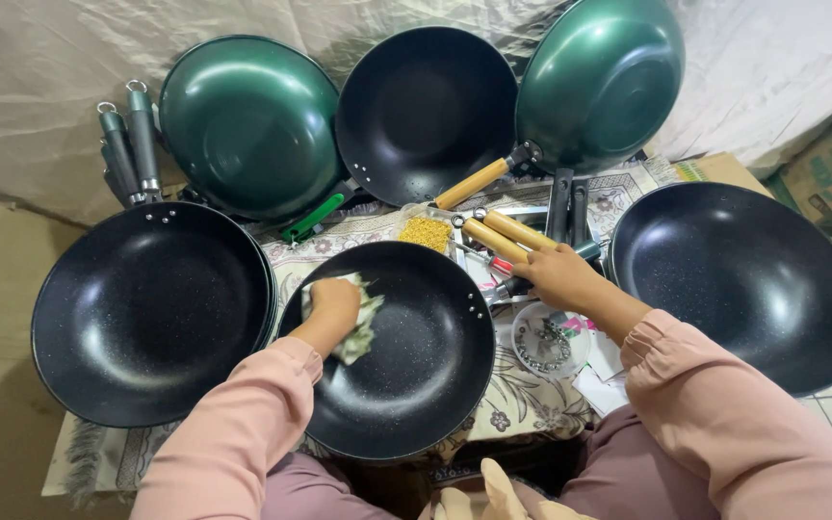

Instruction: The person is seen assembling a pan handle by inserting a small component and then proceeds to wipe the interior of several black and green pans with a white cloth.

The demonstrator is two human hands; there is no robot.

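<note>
The left hand [334,303] is pressing a crumpled pale cloth [358,323] into the black wok [387,349] sitting dead centre on the patterned mat [522,395], its grip closed on the cloth. The right hand [560,274] is wrapping its grip around a wooden handle [493,236] at the wok's far rim, with a yellow sponge [424,233] lying just beside it and green woks [250,123] leaning behind.

Cloth [356,323] in middle wok [406,376], woks [146,318] around.

left hand [332,306] on cloth [363,323], black wok [416,385]
</note>
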